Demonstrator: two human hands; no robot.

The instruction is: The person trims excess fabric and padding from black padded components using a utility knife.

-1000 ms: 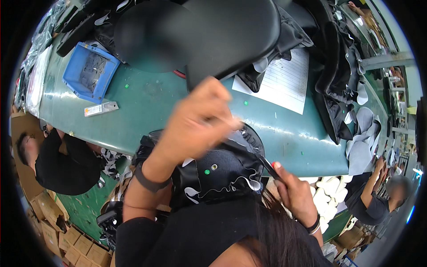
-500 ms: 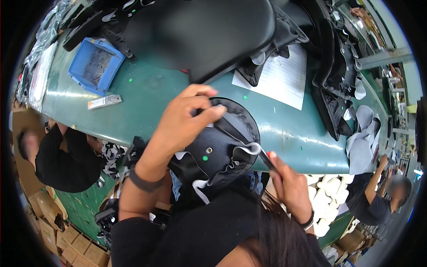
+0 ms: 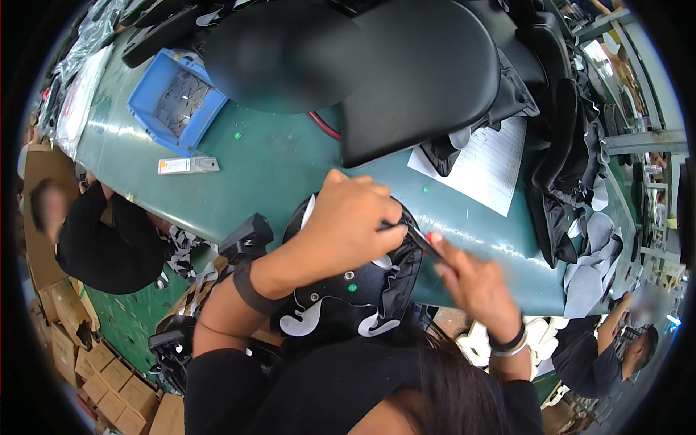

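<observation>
A rounded black padded piece [image 3: 330,288] rests at the table's front edge, over my lap. Its underside has metal holes, a green dot and loose fabric edges with pale lining. My left hand [image 3: 355,225] is closed, pinching a dark strip of the cover's fabric at the far rim. In my right hand [image 3: 475,283], slightly blurred, is a slim dark cutter-like tool [image 3: 426,245] with a red spot near my thumb. Its thin front end reaches the fabric beside my left fingertips. My left hand hides part of the rim.
A blue bin [image 3: 148,87] of small dark pieces and a small flat case [image 3: 188,165] lie on the green table [image 3: 283,148]. Large black cushions [image 3: 435,72], a paper sheet [image 3: 496,174] and grey fabric scraps [image 3: 591,268] lie beyond and right. Other people [image 3: 109,235] sit at both sides.
My left hand has moved right and turned over the padded piece, nearer the tool. The tool's front end now meets the far rim; more of the underside shows toward me.
</observation>
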